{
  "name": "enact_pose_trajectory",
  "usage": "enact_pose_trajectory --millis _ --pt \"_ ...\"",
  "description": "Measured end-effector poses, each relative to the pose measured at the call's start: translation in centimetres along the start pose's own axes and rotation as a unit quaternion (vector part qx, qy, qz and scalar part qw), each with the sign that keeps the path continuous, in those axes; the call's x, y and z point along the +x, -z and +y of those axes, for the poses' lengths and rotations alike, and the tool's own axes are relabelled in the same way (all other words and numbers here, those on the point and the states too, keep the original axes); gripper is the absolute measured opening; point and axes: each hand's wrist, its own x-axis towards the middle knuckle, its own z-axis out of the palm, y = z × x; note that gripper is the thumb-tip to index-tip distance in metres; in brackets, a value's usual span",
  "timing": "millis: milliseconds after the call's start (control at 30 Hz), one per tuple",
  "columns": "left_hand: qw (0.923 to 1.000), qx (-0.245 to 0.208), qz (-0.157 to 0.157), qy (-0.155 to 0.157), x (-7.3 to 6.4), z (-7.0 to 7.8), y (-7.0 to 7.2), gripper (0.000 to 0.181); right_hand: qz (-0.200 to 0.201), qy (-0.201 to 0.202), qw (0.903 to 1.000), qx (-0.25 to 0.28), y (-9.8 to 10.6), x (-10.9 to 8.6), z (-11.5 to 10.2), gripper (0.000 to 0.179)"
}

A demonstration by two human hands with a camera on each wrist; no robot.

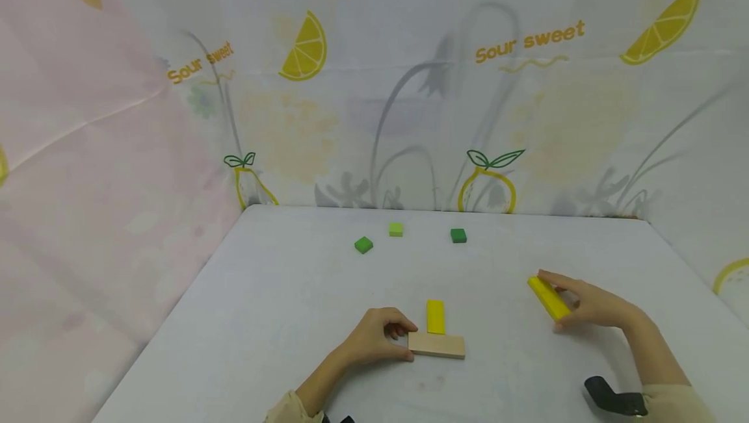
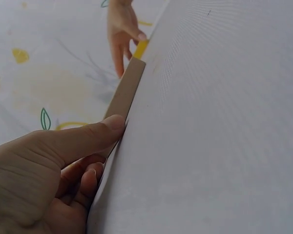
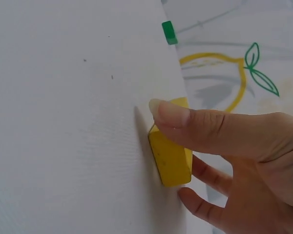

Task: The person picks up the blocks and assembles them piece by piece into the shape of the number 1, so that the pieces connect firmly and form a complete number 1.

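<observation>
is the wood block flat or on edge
Flat: in the head view, the wood block lies broad face up.

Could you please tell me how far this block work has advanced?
Apparently done: one yellow block lies at the far edge of the wooden block. In hand: the left hand pinches that wooden block's end; the right hand grips another yellow block, apart from both. Probably remaining: placing that second yellow block. Three green blocks lie farther back; their use is unclear.

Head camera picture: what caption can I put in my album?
Left hand pinches a tan block, right hand holds a yellow block, and three green blocks sit farther back.
</observation>
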Motion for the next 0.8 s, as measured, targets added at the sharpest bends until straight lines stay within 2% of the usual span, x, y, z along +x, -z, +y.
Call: enact_pose_trajectory --millis 133,333,500,800 --pt "1.0 -0.007 -0.001 -0.003 0.0 0.0 0.0 0.035 -0.039 -0.007 0.9989 0.026 0.6 0.0 -0.4 0.088" --pt "0.9999 -0.008 0.0 -0.006 -0.2 0.1 0.1 0.035 -0.061 -0.021 0.9979 -0.002 1.1 0.3 -0.9 0.088" --pt "0.9999 -0.008 -0.001 -0.008 -0.2 0.2 0.1 0.035 -0.043 -0.049 0.9976 -0.025 0.9 0.5 -1.6 0.088" --pt "0.9999 -0.014 0.0 0.001 -0.2 0.2 0.1 0.034 -0.008 -0.07 0.9949 -0.073 0.5 0.7 -1.8 0.089"
